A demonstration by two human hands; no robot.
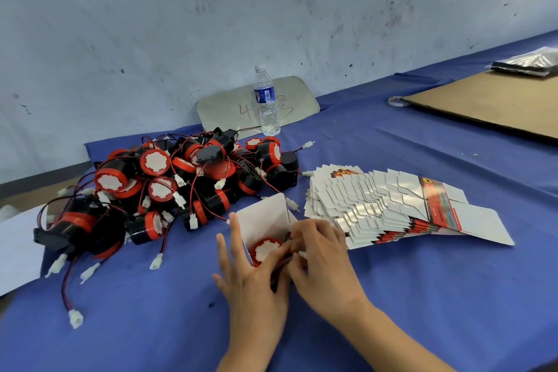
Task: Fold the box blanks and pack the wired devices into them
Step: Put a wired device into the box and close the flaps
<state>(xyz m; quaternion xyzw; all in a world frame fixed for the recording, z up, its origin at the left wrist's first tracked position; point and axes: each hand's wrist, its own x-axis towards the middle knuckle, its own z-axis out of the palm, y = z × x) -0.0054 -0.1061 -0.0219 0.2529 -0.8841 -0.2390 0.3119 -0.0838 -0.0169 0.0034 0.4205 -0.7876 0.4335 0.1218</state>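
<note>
A folded white box (265, 217) stands open on the blue table in front of me, its lid flap raised. Inside it sits one black and red wired device (265, 251) with a white round face. My left hand (250, 278) holds the box's near side, fingers spread along its left wall and thumb against the device. My right hand (317, 254) pinches the device's red and black wire with its white plug at the box's right edge. A big heap of the same wired devices (169, 187) lies to the left. A fanned stack of flat box blanks (392, 208) lies to the right.
A water bottle (266, 103) stands behind the heap, before a grey board (229, 109) leaning on the wall. A brown cardboard sheet (489, 103), a tape roll (398, 100) and a dark bag (528, 63) lie at the far right. White paper (15, 248) lies at the left edge.
</note>
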